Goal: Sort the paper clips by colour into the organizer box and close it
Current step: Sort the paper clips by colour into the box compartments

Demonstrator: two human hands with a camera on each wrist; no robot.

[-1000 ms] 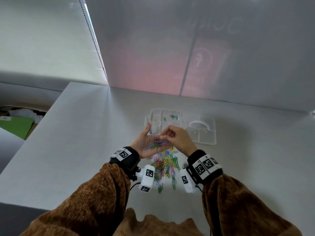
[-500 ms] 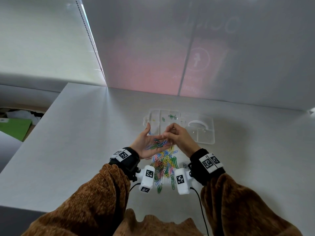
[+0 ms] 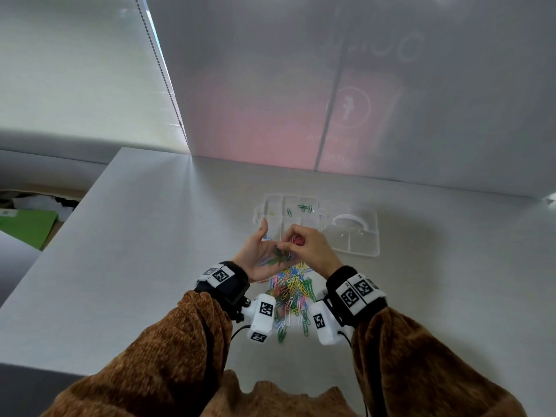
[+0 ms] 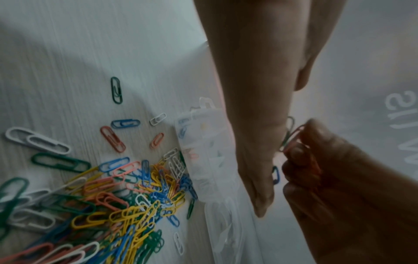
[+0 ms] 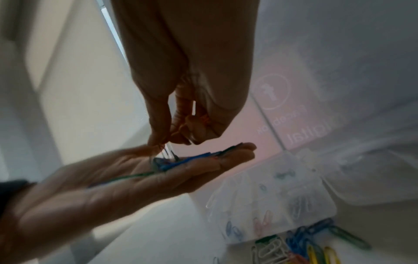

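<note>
My left hand (image 3: 264, 251) is held palm up over the table, fingers straight, with a few blue and green paper clips (image 5: 181, 160) lying on it. My right hand (image 3: 288, 246) hovers over that palm, its fingers curled round red paper clips (image 4: 300, 135), and its fingertips (image 5: 167, 142) pinch at a clip in the palm. The clear organizer box (image 3: 270, 206) lies open just beyond the hands, with a few green clips (image 3: 304, 207) in a far compartment. A mixed pile of coloured clips (image 3: 288, 293) lies on the table between my wrists.
The box's clear lid (image 3: 361, 245) lies flat to the right of the compartments. Loose clips (image 4: 117, 89) are scattered beside the pile. A frosted wall (image 3: 301, 85) rises behind the white table, and the table's left edge (image 3: 60, 230) drops off.
My right hand has dipped closer into the left palm and its wrist has turned. Red clips now show in its curled fingers. The left hand has stayed put.
</note>
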